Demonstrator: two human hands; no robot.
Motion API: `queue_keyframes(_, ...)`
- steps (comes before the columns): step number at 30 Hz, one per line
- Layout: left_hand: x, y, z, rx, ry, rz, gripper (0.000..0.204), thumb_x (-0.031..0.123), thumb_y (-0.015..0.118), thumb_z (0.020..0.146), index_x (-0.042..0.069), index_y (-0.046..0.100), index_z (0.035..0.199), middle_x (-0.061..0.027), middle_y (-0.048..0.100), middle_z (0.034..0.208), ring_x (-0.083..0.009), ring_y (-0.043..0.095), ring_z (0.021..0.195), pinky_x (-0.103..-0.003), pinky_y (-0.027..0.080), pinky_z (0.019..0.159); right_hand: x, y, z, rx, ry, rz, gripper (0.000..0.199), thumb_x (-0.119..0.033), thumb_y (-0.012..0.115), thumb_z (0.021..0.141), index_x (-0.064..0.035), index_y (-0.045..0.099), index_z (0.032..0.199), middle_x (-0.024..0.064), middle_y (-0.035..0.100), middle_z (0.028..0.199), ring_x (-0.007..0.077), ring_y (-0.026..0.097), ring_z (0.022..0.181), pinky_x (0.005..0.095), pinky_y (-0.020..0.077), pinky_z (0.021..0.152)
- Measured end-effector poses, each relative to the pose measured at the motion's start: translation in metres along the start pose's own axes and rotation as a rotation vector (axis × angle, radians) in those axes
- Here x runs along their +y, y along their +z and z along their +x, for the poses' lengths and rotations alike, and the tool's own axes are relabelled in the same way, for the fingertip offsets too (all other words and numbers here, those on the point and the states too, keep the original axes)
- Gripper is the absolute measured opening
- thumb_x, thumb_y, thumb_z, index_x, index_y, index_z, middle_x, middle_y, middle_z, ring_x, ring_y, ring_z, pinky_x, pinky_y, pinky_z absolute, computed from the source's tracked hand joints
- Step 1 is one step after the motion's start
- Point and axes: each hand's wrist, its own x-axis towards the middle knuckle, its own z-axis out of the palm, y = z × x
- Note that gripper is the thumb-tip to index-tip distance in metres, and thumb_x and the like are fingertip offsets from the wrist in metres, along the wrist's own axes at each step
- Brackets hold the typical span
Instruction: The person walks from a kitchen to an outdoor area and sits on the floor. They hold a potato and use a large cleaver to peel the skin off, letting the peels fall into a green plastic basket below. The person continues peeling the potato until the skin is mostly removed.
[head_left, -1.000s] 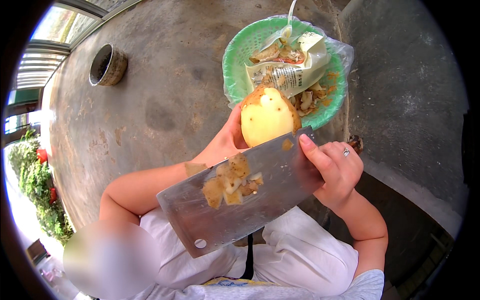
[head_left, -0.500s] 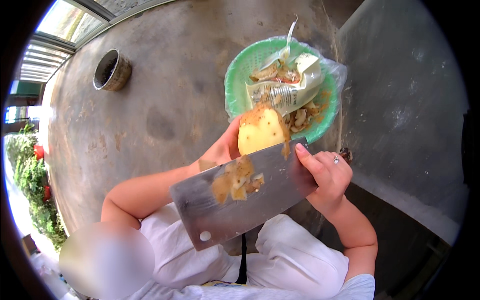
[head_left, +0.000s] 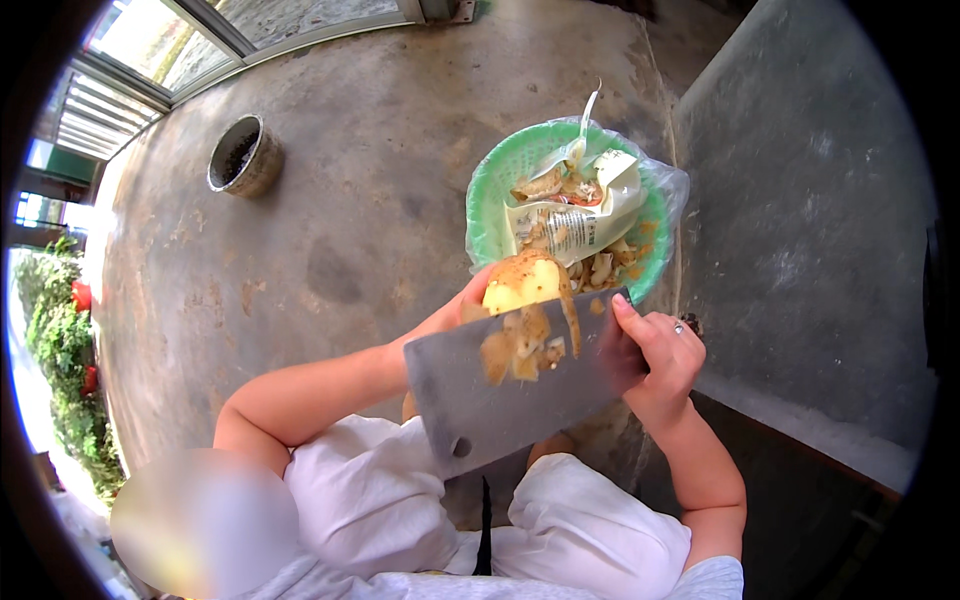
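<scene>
A half-peeled yellow potato (head_left: 520, 284) sits in my left hand (head_left: 455, 315), just above my knees. Its brown skin shows on top and a strip of peel hangs off its right side. My right hand (head_left: 655, 350) grips a broad steel cleaver (head_left: 500, 400). The blade lies flat in front of the potato, with its edge against it. Scraps of brown peel stick to the blade's face. A ring shows on a finger of my right hand.
On the concrete floor beyond the potato stands a green basket (head_left: 485, 210) lined with a clear plastic bag, holding peelings and a crumpled wrapper. A round grey pot (head_left: 243, 157) stands farther left. A dark raised slab (head_left: 810, 230) runs along the right. My white trousers (head_left: 390, 500) fill the lower middle.
The cleaver has slid along the potato and a longer strip of peel hangs from it. Both hands with potato and blade have shifted slightly in the picture as the head moved.
</scene>
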Motion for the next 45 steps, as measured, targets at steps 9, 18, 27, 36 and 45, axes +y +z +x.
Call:
queue_keyframes(9, 0.009, 0.019, -0.006, -0.092, 0.176, 0.362, 0.106, 0.001, 0.085, 0.077, 0.007, 0.017, 0.157, -0.0066, 0.041, 0.151, -0.0199, 0.039, 0.142, -0.041, 0.035, 0.117, 0.019, -0.006, -0.009, -0.197, 0.785, 0.46, 0.016, 0.0, 0.07, 0.089, -0.0005, 0.068, 0.104, 0.004, 0.056, 0.065, 0.0088, 0.053, 0.057, 0.0278, 0.0427, 0.053)
queue_keyframes(18, -0.002, 0.015, 0.001, 0.029, 0.121, 0.283, 0.098, 0.003, 0.086, 0.078, 0.006, 0.023, 0.153, -0.0076, 0.043, 0.147, -0.0196, 0.044, 0.138, -0.039, 0.043, 0.111, -0.025, -0.019, 0.038, -0.248, 1.312, 1.314, 0.022, -0.015, 0.067, 0.097, -0.0027, 0.057, 0.082, 0.0026, 0.054, 0.064, 0.0101, 0.048, 0.052, 0.0265, 0.0363, 0.046)
queue_keyframes(27, -0.002, 0.02, -0.001, 0.032, 0.105, 0.257, 0.099, -0.001, 0.084, 0.078, 0.007, 0.021, 0.154, -0.0076, 0.042, 0.149, -0.0199, 0.043, 0.139, -0.04, 0.041, 0.113, -0.021, -0.017, 0.036, -0.25, 1.395, 1.31, 0.024, -0.015, 0.067, 0.097, -0.0052, 0.055, 0.079, 0.0013, 0.05, 0.061, 0.0101, 0.043, 0.048, 0.0274, 0.0328, 0.044)
queue_keyframes(36, -0.003, 0.021, -0.001, 0.04, 0.131, 0.288, 0.1, 0.0, 0.085, 0.078, 0.007, 0.021, 0.154, -0.0079, 0.042, 0.149, -0.0206, 0.043, 0.139, -0.04, 0.042, 0.113, -0.02, -0.018, 0.035, -0.243, 1.39, 1.304, 0.023, -0.015, 0.067, 0.098, -0.0053, 0.056, 0.08, 0.0013, 0.049, 0.062, 0.0099, 0.042, 0.048, 0.0275, 0.0325, 0.044)
queue_keyframes(45, -0.005, 0.02, -0.001, 0.062, 0.137, 0.337, 0.099, 0.0, 0.084, 0.078, 0.005, 0.022, 0.155, -0.0077, 0.044, 0.148, -0.0202, 0.047, 0.136, -0.039, 0.044, 0.112, -0.022, -0.014, 0.033, -0.256, 1.472, 1.354, 0.024, -0.018, 0.068, 0.098, -0.0053, 0.056, 0.08, 0.0007, 0.048, 0.062, 0.0097, 0.041, 0.049, 0.0273, 0.0324, 0.045)
